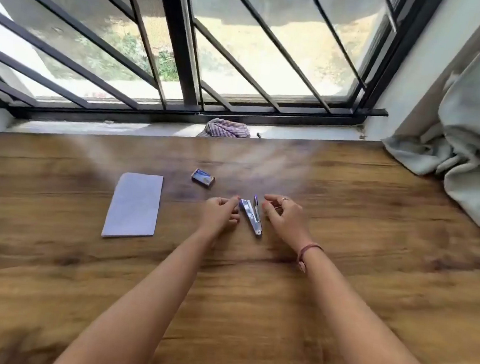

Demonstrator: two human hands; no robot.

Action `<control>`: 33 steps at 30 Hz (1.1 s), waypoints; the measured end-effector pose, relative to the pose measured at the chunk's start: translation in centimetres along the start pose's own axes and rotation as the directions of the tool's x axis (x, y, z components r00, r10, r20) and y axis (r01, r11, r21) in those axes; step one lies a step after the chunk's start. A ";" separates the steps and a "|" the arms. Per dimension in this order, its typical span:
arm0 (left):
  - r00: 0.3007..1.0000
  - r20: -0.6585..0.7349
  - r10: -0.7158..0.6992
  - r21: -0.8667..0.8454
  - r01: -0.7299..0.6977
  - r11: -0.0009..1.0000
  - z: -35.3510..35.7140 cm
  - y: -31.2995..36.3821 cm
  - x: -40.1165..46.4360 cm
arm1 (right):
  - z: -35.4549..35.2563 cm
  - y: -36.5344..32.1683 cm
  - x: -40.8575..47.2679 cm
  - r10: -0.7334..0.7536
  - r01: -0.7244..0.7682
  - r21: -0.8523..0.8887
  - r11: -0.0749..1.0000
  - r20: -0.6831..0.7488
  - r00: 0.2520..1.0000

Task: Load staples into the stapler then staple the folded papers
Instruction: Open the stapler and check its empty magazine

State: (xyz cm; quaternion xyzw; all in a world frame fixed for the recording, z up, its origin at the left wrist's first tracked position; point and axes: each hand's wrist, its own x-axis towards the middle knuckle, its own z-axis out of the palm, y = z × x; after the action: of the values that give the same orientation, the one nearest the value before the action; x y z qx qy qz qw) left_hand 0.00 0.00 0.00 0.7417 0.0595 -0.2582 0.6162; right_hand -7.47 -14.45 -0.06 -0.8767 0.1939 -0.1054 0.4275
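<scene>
The loading step is in hand: the stapler (251, 216) lies on the wooden counter (340, 277) swung open in a narrow V, its two bright metal arms hinged at the near end, violet plastic at the far tips. The left hand (220, 215) sits just beside it, fingers curled, one fingertip at or touching the left arm's tip; whether it really grips I cannot tell. The right hand (283, 214) seems to pinch something thin, perhaps a staple strip, too small to be sure. Next, I judge, a strip must be laid straight into the open channel. The small cardboard staple box (203, 177) lies just beyond; the folded papers (134, 205), flat and pale lilac, wait to the left.
</scene>
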 end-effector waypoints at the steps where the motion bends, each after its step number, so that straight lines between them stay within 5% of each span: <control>1: 1.000 -0.008 0.024 0.049 -0.024 0.999 0.3 0.2 0.4 | 0.1 0.0 0.4 0.024 -0.024 0.006 1.000 -0.005 1.000; 9: 0.999 0.032 -0.015 0.249 0.007 0.968 1.8 1.1 1.9 | 1.4 0.0 1.6 0.136 -0.135 0.023 0.991 -0.016 0.991; 14: 0.995 0.067 0.070 0.294 -0.086 0.952 2.1 0.0 1.6 | 1.2 0.8 0.9 0.198 -0.197 0.358 0.913 0.034 0.980; 20: 0.972 0.229 0.051 -0.135 -0.020 0.991 1.4 -1.7 -1.0 | 0.8 1.0 -1.3 0.229 -0.290 0.737 0.611 0.187 0.955; 25: 0.941 0.284 0.186 -0.090 -0.167 0.982 0.8 -2.5 -2.1 | 0.7 0.6 -2.4 0.216 -0.262 0.789 0.556 0.168 0.962; 28: 0.967 0.165 0.192 -0.194 -0.159 0.968 0.9 -2.9 -2.5 | 0.6 0.3 -2.5 0.326 -0.227 0.901 0.369 0.103 0.940; 31: 0.988 0.090 0.124 -0.538 -0.057 0.841 0.5 -3.1 -2.3 | 0.3 0.6 -2.8 0.457 -0.174 0.961 0.214 0.059 0.888; 33: 0.991 0.088 0.104 -0.683 -0.016 0.730 -0.1 -3.1 -2.2 | 0.2 0.9 -3.4 0.485 -0.189 0.941 0.280 0.031 0.874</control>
State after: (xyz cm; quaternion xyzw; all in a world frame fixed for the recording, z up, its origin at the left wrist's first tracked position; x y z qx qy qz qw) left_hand -3.08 1.35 -1.72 0.4493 0.0886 -0.2427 0.8552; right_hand -10.64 -13.33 -0.98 -0.3967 0.3373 -0.2163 0.8259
